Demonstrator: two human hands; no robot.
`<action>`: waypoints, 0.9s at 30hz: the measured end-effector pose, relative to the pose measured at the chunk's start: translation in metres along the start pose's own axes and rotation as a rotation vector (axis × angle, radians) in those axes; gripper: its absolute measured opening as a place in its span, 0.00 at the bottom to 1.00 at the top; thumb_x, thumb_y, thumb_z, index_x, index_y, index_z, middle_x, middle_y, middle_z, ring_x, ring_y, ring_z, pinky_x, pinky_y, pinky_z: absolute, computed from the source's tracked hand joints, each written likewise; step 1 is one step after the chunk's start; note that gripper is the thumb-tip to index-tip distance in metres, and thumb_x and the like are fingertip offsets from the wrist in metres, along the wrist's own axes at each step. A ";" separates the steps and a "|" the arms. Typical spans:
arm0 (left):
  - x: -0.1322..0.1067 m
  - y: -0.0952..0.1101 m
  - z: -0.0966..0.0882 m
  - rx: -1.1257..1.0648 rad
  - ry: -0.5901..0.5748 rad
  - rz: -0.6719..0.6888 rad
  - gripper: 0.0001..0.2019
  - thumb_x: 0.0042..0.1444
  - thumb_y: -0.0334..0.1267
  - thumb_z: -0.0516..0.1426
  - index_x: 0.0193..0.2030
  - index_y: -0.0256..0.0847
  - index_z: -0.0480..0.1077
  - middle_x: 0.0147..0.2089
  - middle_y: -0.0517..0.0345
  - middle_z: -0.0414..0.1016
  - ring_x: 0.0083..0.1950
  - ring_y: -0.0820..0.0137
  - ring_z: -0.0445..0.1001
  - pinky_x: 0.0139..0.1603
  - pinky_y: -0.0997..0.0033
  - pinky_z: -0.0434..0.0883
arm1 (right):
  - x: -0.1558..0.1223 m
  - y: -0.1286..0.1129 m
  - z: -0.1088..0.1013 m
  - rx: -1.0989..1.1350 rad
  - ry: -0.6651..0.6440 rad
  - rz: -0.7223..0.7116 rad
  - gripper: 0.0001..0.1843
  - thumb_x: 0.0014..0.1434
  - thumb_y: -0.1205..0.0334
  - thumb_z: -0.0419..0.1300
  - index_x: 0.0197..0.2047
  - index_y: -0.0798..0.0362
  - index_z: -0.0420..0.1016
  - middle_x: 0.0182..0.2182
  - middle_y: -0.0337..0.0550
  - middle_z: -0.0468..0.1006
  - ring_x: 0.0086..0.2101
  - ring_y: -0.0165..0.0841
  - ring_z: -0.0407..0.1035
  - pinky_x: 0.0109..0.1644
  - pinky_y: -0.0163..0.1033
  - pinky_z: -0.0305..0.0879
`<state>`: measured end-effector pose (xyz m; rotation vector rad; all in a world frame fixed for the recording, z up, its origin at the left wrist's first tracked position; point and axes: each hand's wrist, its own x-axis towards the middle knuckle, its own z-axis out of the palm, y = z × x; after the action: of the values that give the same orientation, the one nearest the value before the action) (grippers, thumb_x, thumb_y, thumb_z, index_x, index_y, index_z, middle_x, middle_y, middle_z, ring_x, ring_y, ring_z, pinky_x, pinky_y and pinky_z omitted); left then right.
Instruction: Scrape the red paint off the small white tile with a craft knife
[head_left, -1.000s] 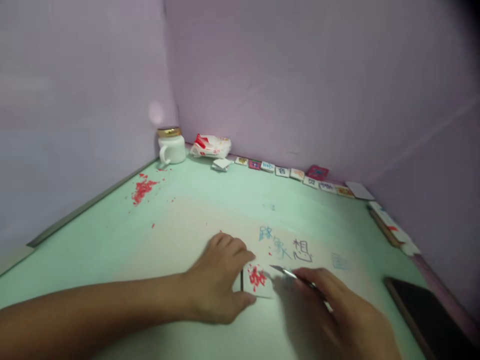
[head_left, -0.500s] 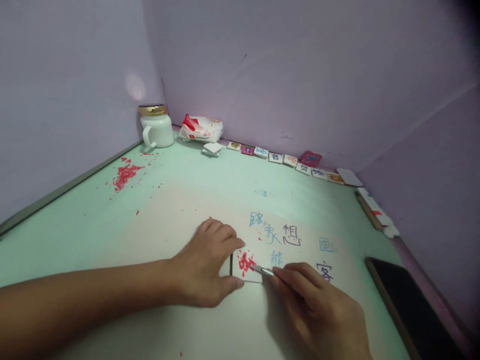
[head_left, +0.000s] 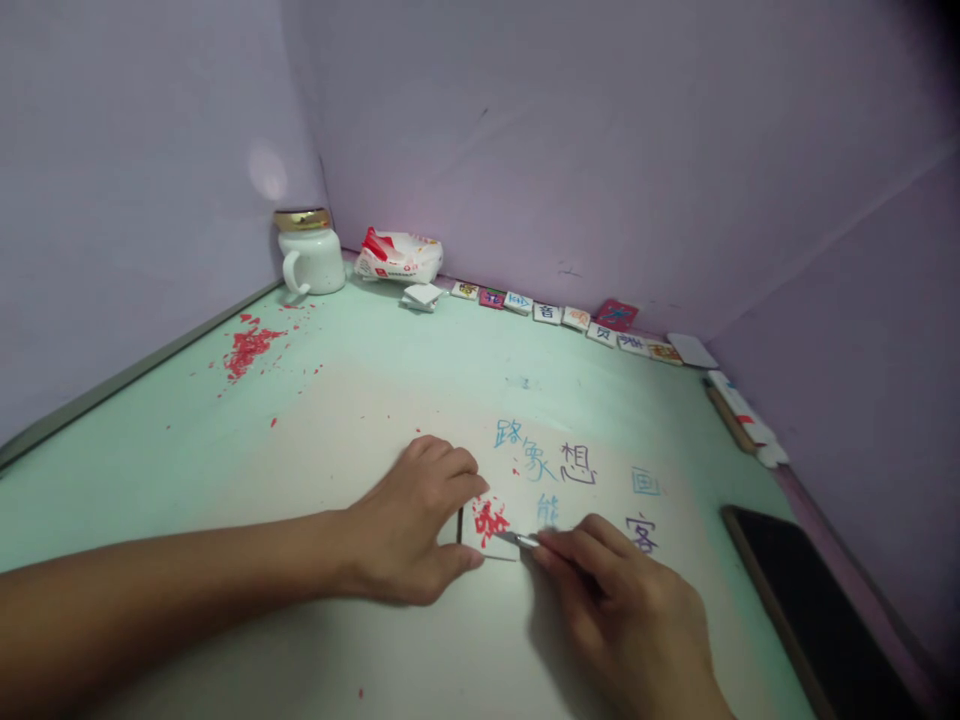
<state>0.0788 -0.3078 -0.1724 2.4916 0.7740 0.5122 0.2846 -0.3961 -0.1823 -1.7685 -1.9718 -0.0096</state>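
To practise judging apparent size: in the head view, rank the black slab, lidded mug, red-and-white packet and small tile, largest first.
1. Black slab, nearest the camera, cut off.
2. Red-and-white packet and lidded mug: alike, unranked.
3. Small tile, between the left hand and the thin tool in the right hand.

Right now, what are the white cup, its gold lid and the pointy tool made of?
The white cup looks like glazed ceramic, maybe milky glass: smooth, glossy, with a moulded handle. Its gold lid looks like metal, shiny and reflective. The pointy tool in the right hand, at the small tile, seems steel-tipped: thin, grey, glinting; its handle is hidden.
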 end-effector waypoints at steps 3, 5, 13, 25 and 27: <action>0.001 0.000 0.000 0.008 -0.002 -0.005 0.15 0.47 0.39 0.60 0.43 0.38 0.69 0.42 0.52 0.67 0.42 0.61 0.63 0.49 0.55 0.59 | 0.003 0.006 0.003 -0.001 0.025 -0.012 0.19 0.64 0.52 0.49 0.32 0.47 0.80 0.23 0.37 0.74 0.19 0.27 0.67 0.20 0.35 0.52; 0.001 -0.001 0.001 0.006 0.010 -0.005 0.16 0.46 0.40 0.60 0.42 0.39 0.69 0.42 0.52 0.67 0.42 0.61 0.64 0.49 0.55 0.60 | 0.007 0.011 0.005 -0.070 0.068 -0.004 0.19 0.63 0.53 0.50 0.32 0.48 0.80 0.24 0.37 0.75 0.20 0.27 0.67 0.21 0.34 0.51; 0.001 -0.001 0.004 -0.024 0.047 -0.036 0.17 0.43 0.37 0.62 0.43 0.39 0.70 0.42 0.53 0.67 0.43 0.61 0.64 0.51 0.55 0.60 | 0.002 0.002 0.001 0.075 0.103 -0.009 0.16 0.62 0.55 0.52 0.31 0.49 0.79 0.22 0.37 0.73 0.18 0.25 0.65 0.21 0.32 0.52; 0.001 -0.004 0.005 -0.014 0.039 0.016 0.17 0.44 0.38 0.61 0.43 0.37 0.70 0.42 0.51 0.68 0.42 0.60 0.65 0.49 0.54 0.61 | 0.003 -0.007 0.001 -0.065 0.031 0.028 0.18 0.62 0.55 0.49 0.30 0.46 0.79 0.23 0.35 0.73 0.19 0.27 0.66 0.21 0.35 0.48; 0.001 -0.004 0.004 -0.013 0.046 0.015 0.17 0.44 0.38 0.62 0.43 0.37 0.71 0.42 0.51 0.69 0.42 0.60 0.65 0.49 0.54 0.61 | 0.002 -0.006 0.003 -0.039 0.040 0.042 0.16 0.62 0.55 0.51 0.30 0.46 0.79 0.23 0.34 0.73 0.19 0.26 0.65 0.22 0.34 0.49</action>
<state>0.0798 -0.3053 -0.1781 2.4839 0.7674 0.5803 0.2782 -0.3942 -0.1825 -1.8202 -1.9184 -0.0696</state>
